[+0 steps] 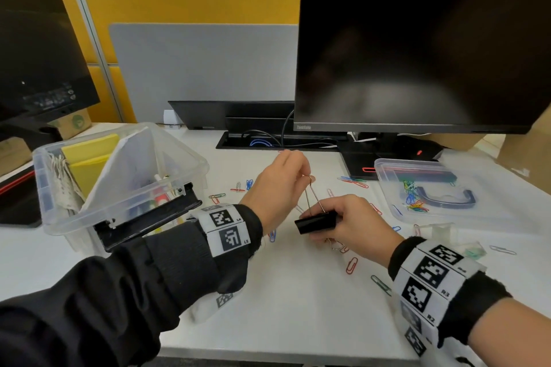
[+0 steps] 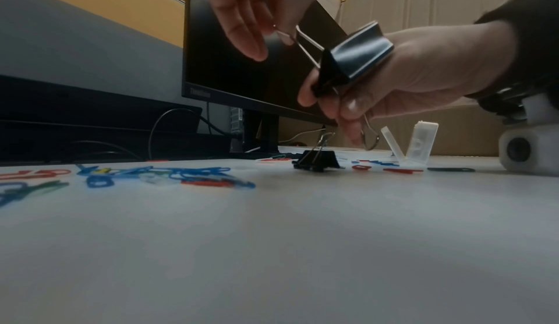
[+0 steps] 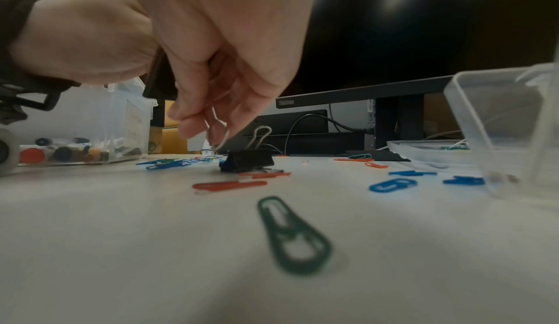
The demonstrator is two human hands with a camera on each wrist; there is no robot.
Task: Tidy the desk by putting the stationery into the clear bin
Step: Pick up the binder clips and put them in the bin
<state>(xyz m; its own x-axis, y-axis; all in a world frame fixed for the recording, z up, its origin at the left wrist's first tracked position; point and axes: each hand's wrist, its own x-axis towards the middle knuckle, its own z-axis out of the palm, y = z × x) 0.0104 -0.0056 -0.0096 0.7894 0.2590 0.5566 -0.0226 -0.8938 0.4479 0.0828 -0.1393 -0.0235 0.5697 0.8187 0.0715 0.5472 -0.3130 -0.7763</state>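
Observation:
A large black binder clip (image 1: pixel 316 222) hangs above the desk between my hands. My left hand (image 1: pixel 305 177) pinches the tip of its upper wire handle (image 2: pixel 305 42). My right hand (image 1: pixel 323 231) grips the clip's black body (image 2: pixel 358 51), and its fingers also curl round the lower wire handle (image 3: pixel 218 135). A smaller black binder clip (image 2: pixel 317 161) stands on the desk under my right hand. Coloured paper clips (image 3: pixel 293 233) lie scattered over the white desk (image 1: pixel 292 307). The clear bin (image 1: pixel 190 155) stands at the left, holding yellow notes, paper and markers.
A flat clear lid (image 1: pixel 492 208) with a black handle and several paper clips lies at the right. A black monitor (image 1: pixel 417 39) on its stand rises behind my hands, with a cable slot (image 1: pixel 238 143) beside it. A small open clear case (image 2: pixel 417 142) sits right of the small clip.

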